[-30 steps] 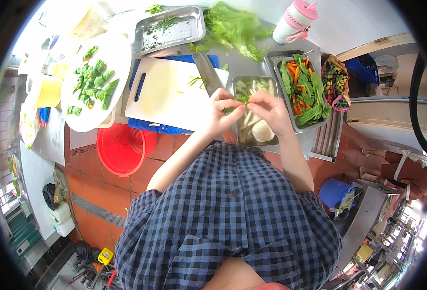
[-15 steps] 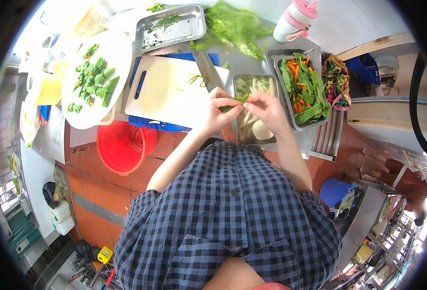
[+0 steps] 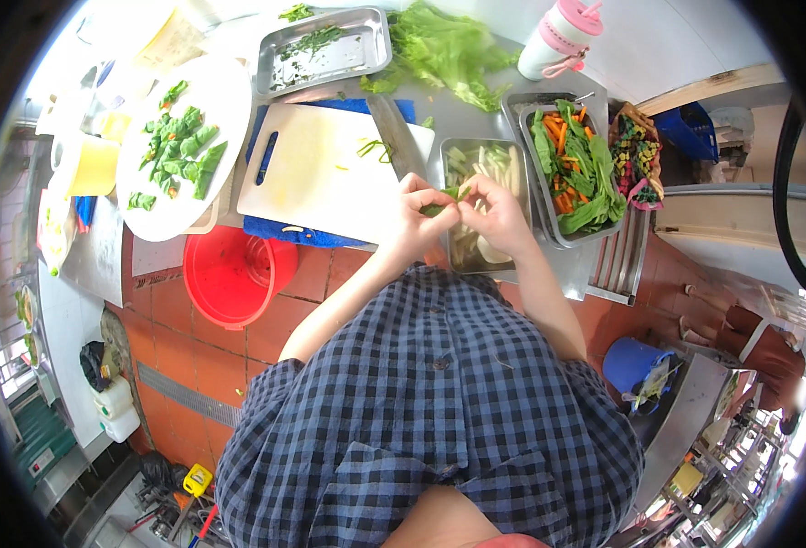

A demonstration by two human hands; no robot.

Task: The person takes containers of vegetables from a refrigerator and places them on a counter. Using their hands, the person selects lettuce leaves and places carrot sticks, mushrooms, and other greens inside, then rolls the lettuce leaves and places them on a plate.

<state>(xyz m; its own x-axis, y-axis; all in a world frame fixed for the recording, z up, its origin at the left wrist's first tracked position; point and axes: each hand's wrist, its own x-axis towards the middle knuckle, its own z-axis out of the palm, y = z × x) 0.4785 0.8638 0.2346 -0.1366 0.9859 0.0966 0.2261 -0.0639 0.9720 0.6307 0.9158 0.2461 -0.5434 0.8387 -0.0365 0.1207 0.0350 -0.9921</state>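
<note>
Between my left hand (image 3: 418, 219) and my right hand (image 3: 496, 216) I hold a small green leaf (image 3: 435, 209), pinched in the fingertips of both. My fingers partly cover it. The hands meet over the near right side of the white cutting board (image 3: 321, 173) and a metal tray of pale cut stalks in water (image 3: 458, 245). A knife (image 3: 392, 128) lies across the board's right part, near thin green strips (image 3: 380, 149). On the left, a white oval plate (image 3: 138, 146) bears several green leaf rolls (image 3: 184, 137) with bits of orange showing.
Right of the stalks stands a tray of orange strips and green leaves (image 3: 563, 173). Behind are a metal tray with chopped greens (image 3: 357, 55), loose lettuce (image 3: 453, 55) and a pink-and-white tumbler (image 3: 558, 41). A red bucket (image 3: 204, 292) stands below the counter; another person (image 3: 759, 352) is far right.
My hands have drawn slightly closer together, and the leaf between them looks more bunched up. The trays, plate and knife stay where they were.
</note>
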